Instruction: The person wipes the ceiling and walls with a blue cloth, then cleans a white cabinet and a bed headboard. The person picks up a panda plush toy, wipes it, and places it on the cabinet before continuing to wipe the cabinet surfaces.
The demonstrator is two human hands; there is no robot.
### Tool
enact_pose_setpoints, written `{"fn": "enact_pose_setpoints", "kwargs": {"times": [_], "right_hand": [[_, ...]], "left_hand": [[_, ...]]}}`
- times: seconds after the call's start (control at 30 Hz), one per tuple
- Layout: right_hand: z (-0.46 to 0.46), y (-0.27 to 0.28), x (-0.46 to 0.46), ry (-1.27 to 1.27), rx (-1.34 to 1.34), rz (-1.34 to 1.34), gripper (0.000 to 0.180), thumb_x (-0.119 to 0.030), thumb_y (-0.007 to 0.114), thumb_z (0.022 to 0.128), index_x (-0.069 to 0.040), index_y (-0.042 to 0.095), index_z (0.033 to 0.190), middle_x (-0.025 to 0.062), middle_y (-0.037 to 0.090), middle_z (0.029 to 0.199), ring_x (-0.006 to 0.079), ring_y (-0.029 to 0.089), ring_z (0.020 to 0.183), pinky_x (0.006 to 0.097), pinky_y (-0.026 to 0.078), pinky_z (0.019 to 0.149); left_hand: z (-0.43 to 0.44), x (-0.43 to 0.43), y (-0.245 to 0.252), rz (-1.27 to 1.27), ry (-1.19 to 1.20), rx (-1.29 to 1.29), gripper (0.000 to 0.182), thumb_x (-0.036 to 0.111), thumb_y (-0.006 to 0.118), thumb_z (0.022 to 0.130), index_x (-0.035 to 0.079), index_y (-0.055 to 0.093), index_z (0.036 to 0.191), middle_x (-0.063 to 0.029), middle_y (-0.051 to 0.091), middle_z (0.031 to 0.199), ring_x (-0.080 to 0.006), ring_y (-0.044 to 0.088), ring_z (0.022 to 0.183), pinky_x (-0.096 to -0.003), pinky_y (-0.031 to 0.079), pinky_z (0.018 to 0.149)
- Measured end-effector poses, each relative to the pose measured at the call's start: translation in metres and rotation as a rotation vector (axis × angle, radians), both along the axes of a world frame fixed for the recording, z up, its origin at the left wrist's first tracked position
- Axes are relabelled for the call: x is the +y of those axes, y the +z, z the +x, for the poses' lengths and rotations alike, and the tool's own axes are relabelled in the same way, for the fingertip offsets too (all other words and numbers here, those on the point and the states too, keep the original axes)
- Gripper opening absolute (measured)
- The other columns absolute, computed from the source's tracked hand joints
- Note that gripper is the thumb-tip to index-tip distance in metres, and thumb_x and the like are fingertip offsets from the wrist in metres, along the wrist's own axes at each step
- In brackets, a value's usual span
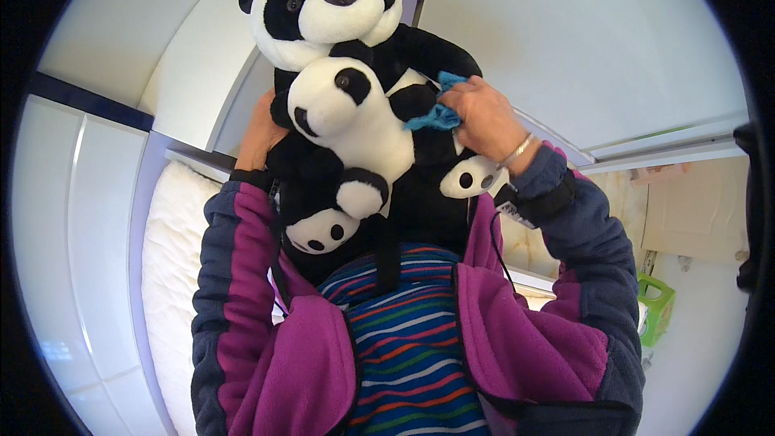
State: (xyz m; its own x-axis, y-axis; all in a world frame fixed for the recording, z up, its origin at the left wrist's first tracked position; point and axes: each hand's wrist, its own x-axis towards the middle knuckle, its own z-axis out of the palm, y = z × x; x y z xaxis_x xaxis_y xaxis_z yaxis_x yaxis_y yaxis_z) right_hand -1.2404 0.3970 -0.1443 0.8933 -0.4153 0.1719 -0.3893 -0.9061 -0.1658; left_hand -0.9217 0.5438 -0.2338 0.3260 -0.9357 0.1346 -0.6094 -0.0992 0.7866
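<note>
A large black-and-white plush panda (339,18) is held up against my front, its head at the top of the view. A smaller plush panda (381,133) lies against its belly, tilted, between its arms. My left hand (260,133) grips the big panda's side at the left; its fingertips are hidden behind the black plush. At the right, my right hand (487,118) pinches a crumpled blue cloth (445,115) against the side of the pandas, close to the small one's black arm. Below, the big panda's white-soled feet point towards me.
White cabinet doors (103,224) stand at the left, beside a cream fluffy cover (175,278). A large pale panel (581,42) fills the upper right. Low at the right is a green plastic container with a handle (657,309).
</note>
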Motion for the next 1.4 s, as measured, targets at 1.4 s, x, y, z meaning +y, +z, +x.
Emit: {"fn": "enact_pose_setpoints", "kwargs": {"times": [1.4], "right_hand": [[0.036,-0.091,-0.055,0.124,-0.43,0.275,0.059,0.013,0.056,0.068,-0.003,0.049,0.124,0.0194,0.055,0.117,0.0408,0.052,0.113,0.0432,0.046,0.097]], "left_hand": [[-0.03,0.003,0.033,-0.087,0.097,-0.247,0.059,0.012,0.071,0.077,0.001,0.044,0.129,-0.026,0.062,0.111,-0.0462,0.056,0.105,-0.0451,0.048,0.084]]}}
